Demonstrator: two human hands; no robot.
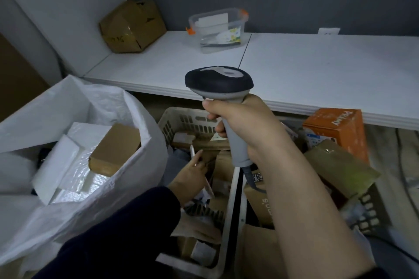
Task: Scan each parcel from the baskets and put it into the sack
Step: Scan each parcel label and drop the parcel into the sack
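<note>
My right hand [244,129] grips the grey handle of a barcode scanner [218,82], held upright above the baskets with its dark head at the top. My left hand [192,175] reaches down into the left basket [181,118], fingers among brown parcels [223,165]; whether it grips one I cannot tell. The right basket [367,210] holds brown paper parcels [340,165] and an orange box [337,129]. The white sack [74,102] stands open at the left, with white padded parcels [65,165] and a brown box [115,149] inside.
A white table [294,70] runs behind the baskets, its front edge just beyond the scanner. On it sit a crumpled cardboard box [132,26] and a clear plastic tub with orange clips [217,29]. The scanner's cable [251,179] hangs down over the right basket.
</note>
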